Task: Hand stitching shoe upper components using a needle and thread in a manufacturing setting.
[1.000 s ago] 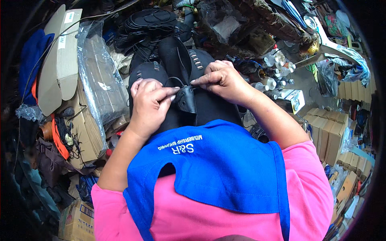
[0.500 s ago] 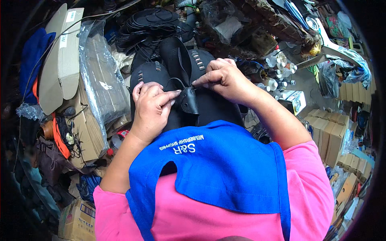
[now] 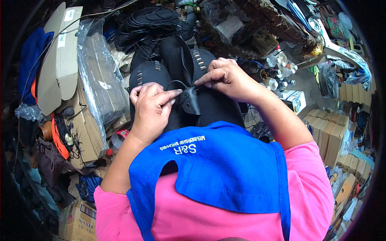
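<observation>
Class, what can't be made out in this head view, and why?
Head view: underside of the black leather piece; its upper face covers it.
Head view: palm of the left hand; its own back hides it.
Head view: whether the right hand pinches the piece; contact too small and dark.
Head view: lower part of the lower-left cardboard box; cut off by the picture's lower edge.

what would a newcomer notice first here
The bright blue apron over a pink shirt fills the lower middle. Just above it, the left hand and right hand meet at a small, glossy black leather-like piece. Clear plastic bottles cluster at upper right, and plastic-wrapped cardboard stands out at upper left.
</observation>
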`<state>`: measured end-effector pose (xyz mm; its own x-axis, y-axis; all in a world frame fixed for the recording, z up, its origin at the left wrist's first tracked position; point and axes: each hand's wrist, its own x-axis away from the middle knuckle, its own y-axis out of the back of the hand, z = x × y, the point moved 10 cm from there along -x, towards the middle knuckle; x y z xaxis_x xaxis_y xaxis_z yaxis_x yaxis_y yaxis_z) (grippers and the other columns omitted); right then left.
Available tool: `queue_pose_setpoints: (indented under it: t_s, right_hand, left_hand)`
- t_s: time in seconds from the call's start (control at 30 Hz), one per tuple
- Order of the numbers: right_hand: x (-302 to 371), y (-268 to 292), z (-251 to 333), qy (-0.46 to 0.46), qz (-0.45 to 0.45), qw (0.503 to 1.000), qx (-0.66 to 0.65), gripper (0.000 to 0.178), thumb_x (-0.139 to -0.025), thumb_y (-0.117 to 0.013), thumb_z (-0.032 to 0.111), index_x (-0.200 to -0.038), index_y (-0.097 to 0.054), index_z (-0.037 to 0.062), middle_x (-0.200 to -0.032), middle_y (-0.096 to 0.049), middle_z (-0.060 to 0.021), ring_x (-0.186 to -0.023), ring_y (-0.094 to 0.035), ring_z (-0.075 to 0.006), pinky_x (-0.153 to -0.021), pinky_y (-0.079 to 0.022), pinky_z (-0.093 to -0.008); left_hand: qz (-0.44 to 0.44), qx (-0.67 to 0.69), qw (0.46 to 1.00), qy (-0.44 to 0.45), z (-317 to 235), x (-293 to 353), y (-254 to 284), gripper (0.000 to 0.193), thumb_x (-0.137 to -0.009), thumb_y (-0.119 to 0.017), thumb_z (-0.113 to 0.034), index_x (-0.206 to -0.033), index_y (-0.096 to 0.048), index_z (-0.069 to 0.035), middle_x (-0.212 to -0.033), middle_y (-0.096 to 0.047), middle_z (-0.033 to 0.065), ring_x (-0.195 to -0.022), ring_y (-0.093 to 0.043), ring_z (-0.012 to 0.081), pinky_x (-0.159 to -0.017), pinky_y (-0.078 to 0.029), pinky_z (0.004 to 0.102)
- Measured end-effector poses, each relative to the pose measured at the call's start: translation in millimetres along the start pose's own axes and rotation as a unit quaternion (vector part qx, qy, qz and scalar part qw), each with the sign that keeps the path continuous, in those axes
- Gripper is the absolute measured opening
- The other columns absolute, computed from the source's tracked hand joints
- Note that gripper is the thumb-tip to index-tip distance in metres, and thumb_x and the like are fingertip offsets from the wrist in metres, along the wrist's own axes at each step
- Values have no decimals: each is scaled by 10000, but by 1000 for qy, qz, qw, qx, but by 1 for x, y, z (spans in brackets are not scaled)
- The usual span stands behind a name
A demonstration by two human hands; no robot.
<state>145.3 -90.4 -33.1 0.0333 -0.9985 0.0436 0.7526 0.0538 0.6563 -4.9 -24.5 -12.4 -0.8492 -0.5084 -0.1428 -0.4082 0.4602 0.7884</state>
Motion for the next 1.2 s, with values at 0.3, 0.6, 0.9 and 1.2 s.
queue_pose_setpoints:
  t_s: [0.3,0.6,0.9,1.2]
  right_hand:
    - [-3,3,15,25,9,998,60,264,-822,-642,88,-1045,-736,192,-851,-603,-13,-951,-551,-202,-929,-355,-367]
    - [-7,12,10,20,47,998,-35,205,-830,-616,14,-1011,-698,66,-913,-591,-94,-893,-590,-255,-809,-478,-354]
    - [15,14,-19,-56,46,992,-103,121,-871,-630,67,-978,-674,31,-916,-587,-64,-938,-580,-195,-845,-458,-316]
    - [85,46,-140,-271,-64,942,-188,150,-909,-627,160,-997,-634,38,-977,-622,-12,-947,-553,-103,-845,-445,-272]
  left_hand:
    - [59,-38,997,-18,1,-10,-2,279,-776,-671,-66,-1007,-738,-207,-793,-506,8,-864,-518,199,-876,-275,388]
    - [70,-37,996,-39,5,-13,11,225,-769,-665,-42,-961,-729,-139,-805,-522,28,-869,-525,224,-860,-338,369]
    - [-40,-143,988,36,25,-1,55,442,-808,-683,-70,-1246,-630,-100,-1416,-448,161,-1262,-471,348,-1068,-358,416]
    - [-133,-104,985,38,36,21,79,498,-782,-692,-32,-1269,-604,-80,-1496,-355,156,-1288,-452,355,-1045,-402,419]
